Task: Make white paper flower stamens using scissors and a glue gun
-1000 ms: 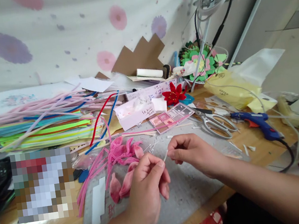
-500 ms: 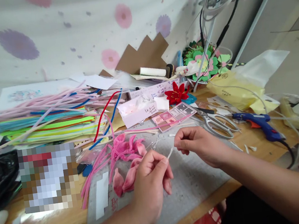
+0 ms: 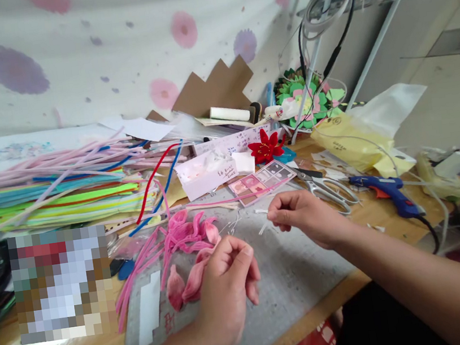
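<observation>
My left hand (image 3: 228, 287) hovers over the grey cutting mat (image 3: 296, 277) with its fingers curled shut; I see nothing between them. Pink pipe-cleaner petals (image 3: 189, 247) lie just to its left. My right hand (image 3: 300, 217) is a little farther back and to the right. It is pinched shut on the end of a short thin white strip (image 3: 262, 228), which sticks out to the left of its fingertips. A gap separates the two hands.
Stacked coloured pipe cleaners (image 3: 65, 190) fill the left. Behind the hands sit a pink box (image 3: 207, 174), a paint palette (image 3: 260, 179), a red flower (image 3: 266, 147), scissors (image 3: 326, 187) and a blue glue gun (image 3: 391, 195). A lamp stand (image 3: 319, 17) rises at the back right.
My left hand has let go of the white strip and drawn back towards me. My right hand keeps the strip and has shifted slightly away.
</observation>
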Motion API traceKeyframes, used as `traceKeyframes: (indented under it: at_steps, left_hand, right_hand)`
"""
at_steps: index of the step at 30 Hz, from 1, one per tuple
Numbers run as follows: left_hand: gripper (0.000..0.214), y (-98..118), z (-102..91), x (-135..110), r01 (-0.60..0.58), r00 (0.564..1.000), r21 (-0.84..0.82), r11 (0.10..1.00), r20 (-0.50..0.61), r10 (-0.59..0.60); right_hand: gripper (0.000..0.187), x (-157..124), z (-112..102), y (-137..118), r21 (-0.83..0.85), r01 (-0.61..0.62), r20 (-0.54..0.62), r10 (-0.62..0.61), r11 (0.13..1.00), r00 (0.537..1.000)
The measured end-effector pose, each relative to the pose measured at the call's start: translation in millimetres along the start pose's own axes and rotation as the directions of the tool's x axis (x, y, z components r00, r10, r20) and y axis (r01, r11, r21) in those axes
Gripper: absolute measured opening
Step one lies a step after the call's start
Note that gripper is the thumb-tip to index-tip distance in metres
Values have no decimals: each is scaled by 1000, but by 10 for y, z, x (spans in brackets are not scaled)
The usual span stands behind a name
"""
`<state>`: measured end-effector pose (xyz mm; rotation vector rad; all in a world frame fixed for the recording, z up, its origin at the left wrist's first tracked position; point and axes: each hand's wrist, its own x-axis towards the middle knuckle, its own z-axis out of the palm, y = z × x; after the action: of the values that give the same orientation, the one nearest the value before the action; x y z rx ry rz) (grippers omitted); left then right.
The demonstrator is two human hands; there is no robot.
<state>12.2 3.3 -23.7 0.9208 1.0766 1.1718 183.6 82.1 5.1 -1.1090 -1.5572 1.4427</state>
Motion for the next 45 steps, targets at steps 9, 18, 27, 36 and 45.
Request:
traceKeyframes:
  at_steps: [9,18,27,36,45]
  left_hand:
    - [19,6,-8,21,16,1000,37,999,25,-17]
    - [20,23,-3,1,17,997,82,996,75,-24]
    - [21,-16,12,-33,9,999,81,997,46,-13]
    - [23,-48,13,-58,12,999,118,993,46,-17]
    - [23,-67,23,-33,36,994,162,986,93,-52]
  right_hand:
    - [20,-58,14,-128,-108,-22,190,42,994,981]
    - [25,-130,69,-142,-92,-46,254,68,995,965]
    - [8,288,-98,106,-526,127,93,-91,841,991]
    - [22,147,-213,7,-541,189,73,-179,819,981]
    - [19,-291,128,-125,-369,203,224,-125,907,967]
